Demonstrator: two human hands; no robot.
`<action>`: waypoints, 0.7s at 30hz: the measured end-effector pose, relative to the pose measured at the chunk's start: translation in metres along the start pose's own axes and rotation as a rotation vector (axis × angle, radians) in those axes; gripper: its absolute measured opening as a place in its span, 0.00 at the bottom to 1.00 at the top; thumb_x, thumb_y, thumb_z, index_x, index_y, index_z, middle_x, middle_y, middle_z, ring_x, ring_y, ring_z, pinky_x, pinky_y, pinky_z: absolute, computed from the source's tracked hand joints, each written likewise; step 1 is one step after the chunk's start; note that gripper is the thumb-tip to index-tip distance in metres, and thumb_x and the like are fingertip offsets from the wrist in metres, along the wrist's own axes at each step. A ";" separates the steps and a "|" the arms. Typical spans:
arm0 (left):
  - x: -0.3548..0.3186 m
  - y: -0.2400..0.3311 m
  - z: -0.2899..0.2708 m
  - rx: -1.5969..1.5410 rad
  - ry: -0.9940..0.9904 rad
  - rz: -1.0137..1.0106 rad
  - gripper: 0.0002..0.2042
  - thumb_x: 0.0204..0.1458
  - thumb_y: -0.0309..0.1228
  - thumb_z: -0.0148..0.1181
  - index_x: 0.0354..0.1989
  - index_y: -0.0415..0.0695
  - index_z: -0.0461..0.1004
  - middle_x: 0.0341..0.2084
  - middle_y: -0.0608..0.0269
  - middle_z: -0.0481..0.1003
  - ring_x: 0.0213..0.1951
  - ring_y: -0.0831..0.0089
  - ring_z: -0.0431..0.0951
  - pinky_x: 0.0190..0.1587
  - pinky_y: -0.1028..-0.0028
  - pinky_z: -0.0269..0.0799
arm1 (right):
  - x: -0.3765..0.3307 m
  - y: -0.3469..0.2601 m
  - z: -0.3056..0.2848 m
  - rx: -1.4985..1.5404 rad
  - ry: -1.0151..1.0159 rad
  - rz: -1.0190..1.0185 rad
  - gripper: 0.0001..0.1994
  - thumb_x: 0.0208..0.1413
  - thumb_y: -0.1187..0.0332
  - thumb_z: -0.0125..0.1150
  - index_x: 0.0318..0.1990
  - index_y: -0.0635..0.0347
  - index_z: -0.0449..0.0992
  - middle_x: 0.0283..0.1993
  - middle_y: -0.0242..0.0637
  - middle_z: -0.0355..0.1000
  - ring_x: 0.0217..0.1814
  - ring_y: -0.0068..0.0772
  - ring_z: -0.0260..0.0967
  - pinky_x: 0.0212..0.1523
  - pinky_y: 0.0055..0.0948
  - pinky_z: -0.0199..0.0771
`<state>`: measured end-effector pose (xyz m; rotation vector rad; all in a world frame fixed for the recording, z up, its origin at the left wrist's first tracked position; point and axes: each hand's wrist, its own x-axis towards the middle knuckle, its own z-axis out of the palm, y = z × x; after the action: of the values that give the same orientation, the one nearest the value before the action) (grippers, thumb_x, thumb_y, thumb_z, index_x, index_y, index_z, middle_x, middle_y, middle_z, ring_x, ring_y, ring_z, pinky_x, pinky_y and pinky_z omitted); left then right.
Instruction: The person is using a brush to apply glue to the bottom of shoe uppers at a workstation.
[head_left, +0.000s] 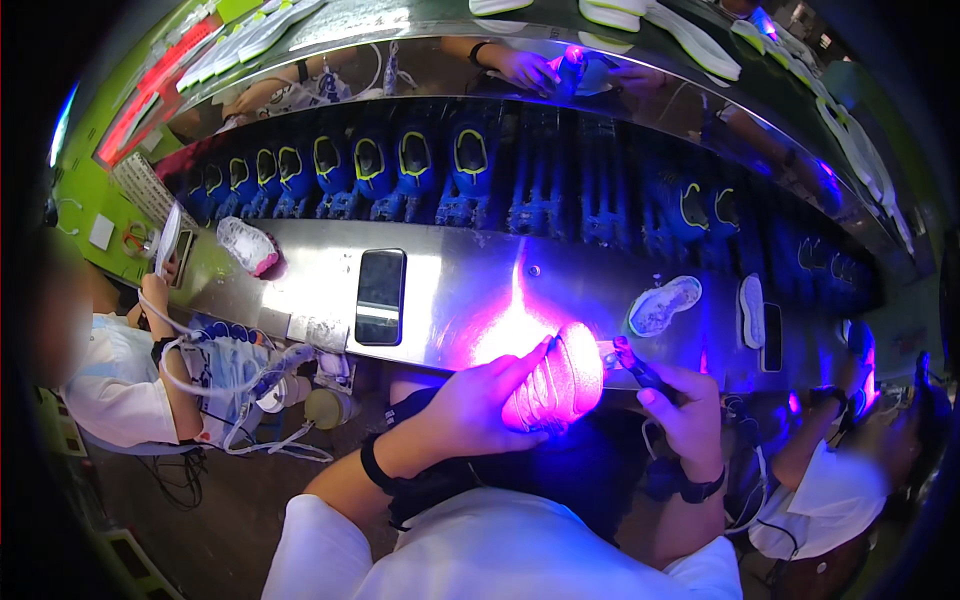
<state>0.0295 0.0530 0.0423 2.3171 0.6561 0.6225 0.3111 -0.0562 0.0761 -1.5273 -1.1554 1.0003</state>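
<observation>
My left hand (475,405) is closed round a shoe (560,380) just off the bench's near edge. Bright pink and purple light floods the shoe, so its true colour cannot be told. Close to the shoe's right side, my right hand (690,415) grips a slim dark-handled tool (645,374). The tool's tip points at the shoe; its exact kind is lost in the glare, and I cannot tell whether it touches. Beyond the right hand lies a whitish shoe sole (665,306) on the metal bench (450,300).
A black phone (380,297) lies left of the shoe, with a white-and-pink shoe piece (247,247) farther left. Another sole (752,310) and a second phone (771,338) are at right. Blue shoes (470,160) line the rack behind. Co-workers (125,380) sit on both sides.
</observation>
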 end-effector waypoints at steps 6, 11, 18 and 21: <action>-0.013 0.014 0.000 -0.400 -0.140 -0.054 0.48 0.43 0.42 0.81 0.70 0.37 0.61 0.56 0.49 0.76 0.55 0.57 0.80 0.59 0.63 0.75 | -0.010 -0.007 0.001 0.038 -0.098 -0.024 0.19 0.56 0.74 0.71 0.56 0.66 0.80 0.45 0.38 0.82 0.45 0.28 0.78 0.49 0.28 0.76; -0.014 0.017 0.005 -0.511 -0.135 -0.059 0.45 0.45 0.38 0.80 0.70 0.37 0.61 0.59 0.53 0.75 0.59 0.65 0.77 0.63 0.64 0.71 | -0.012 -0.020 -0.007 0.003 -0.167 -0.015 0.20 0.57 0.77 0.70 0.57 0.66 0.79 0.45 0.38 0.82 0.45 0.29 0.78 0.49 0.30 0.76; -0.013 0.027 0.009 -0.733 -0.235 -0.166 0.42 0.47 0.35 0.79 0.69 0.36 0.63 0.59 0.58 0.76 0.60 0.69 0.74 0.65 0.64 0.69 | -0.022 0.004 -0.015 0.004 -0.154 0.002 0.19 0.53 0.75 0.73 0.54 0.67 0.81 0.35 0.30 0.79 0.35 0.19 0.73 0.37 0.23 0.73; -0.009 0.028 0.012 -0.980 -0.267 -0.379 0.40 0.46 0.33 0.79 0.68 0.36 0.64 0.58 0.59 0.76 0.60 0.68 0.75 0.65 0.65 0.69 | -0.023 0.013 -0.016 -0.019 -0.128 -0.012 0.19 0.53 0.76 0.73 0.54 0.68 0.81 0.38 0.31 0.81 0.40 0.22 0.75 0.43 0.25 0.75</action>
<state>0.0371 0.0235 0.0512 1.2857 0.4826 0.3257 0.3240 -0.0830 0.0680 -1.4868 -1.2655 1.0950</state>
